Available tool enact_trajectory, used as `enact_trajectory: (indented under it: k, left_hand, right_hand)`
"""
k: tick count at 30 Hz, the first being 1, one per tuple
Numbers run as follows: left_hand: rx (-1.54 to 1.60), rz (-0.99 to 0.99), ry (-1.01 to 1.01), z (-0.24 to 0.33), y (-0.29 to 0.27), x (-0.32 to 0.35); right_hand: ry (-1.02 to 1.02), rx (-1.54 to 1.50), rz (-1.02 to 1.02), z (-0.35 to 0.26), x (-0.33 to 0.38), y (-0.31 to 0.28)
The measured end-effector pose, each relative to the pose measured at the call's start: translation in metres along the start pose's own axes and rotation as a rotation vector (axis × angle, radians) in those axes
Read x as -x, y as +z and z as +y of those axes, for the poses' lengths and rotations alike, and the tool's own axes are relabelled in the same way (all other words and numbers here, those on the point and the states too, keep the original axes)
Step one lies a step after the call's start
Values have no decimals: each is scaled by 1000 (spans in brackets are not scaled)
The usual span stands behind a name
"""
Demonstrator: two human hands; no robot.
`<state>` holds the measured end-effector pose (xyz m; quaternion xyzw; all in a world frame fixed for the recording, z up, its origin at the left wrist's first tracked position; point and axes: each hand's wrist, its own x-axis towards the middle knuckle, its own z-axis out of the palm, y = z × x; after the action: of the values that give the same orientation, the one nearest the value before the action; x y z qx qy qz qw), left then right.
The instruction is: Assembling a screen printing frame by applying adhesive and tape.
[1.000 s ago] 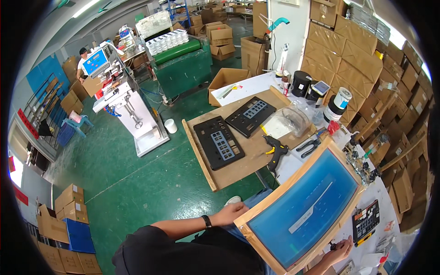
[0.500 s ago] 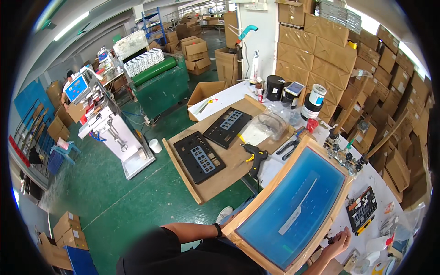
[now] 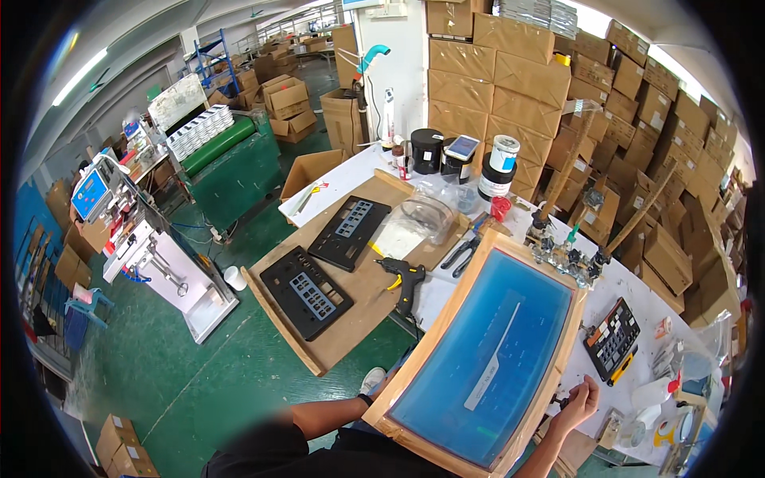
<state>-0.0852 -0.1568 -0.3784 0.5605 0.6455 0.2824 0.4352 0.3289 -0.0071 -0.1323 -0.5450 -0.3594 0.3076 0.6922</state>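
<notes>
A wooden-framed printing screen (image 3: 510, 319) with blue mesh and a pale label-like strip stands tilted in front of me. Its far end meets metal clamps (image 3: 562, 259). My left hand (image 3: 382, 387) reaches the frame's near left edge, with a dark band at the wrist; its fingers are hidden by the wood. Just past the frame's right side is my right hand (image 3: 583, 402), fingers curled in beside a small dark knob (image 3: 562, 401). What they hold, if anything, cannot be made out. Beyond it, a black panel with cutouts (image 3: 612, 340) lies on the white table.
On a brown board (image 3: 319, 362) at left are two black panels (image 3: 307, 292) and a glue gun (image 3: 405, 283). Pliers (image 3: 460, 253), a red cup (image 3: 500, 209) and black tubs (image 3: 426, 151) stand farther back. Cartons (image 3: 526, 88) are stacked behind; bottles (image 3: 657, 394) stand at right.
The whole view has swung, so the scene sits farther left in the picture. Both hands keep about the same places against the frame; the right fingers look slightly more raised.
</notes>
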Motion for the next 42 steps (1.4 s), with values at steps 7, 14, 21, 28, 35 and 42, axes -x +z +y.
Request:
enact_trajectory:
  k: [7, 14, 21, 28, 35, 42]
  left_hand:
    - [-34, 56, -5, -15, 4, -4]
    - [-99, 141, -37, -12, 9, -4]
    - [-364, 164, 94, 11, 3, -3]
    - [-246, 212, 170, 6, 0, 5]
    - [-320, 321, 301, 21, -10, 28]
    - [348, 141, 71, 112, -80, 104]
  right_hand:
    - [-132, 133, 11, 11, 1, 1]
    - [-133, 240, 23, 13, -2, -3]
    - [-186, 261, -34, 20, -6, -7]
    - [-222, 230, -93, 42, -22, -21]
    - [-290, 301, -101, 30, -12, -17]
    - [-159, 400, -72, 2, 6, -12]
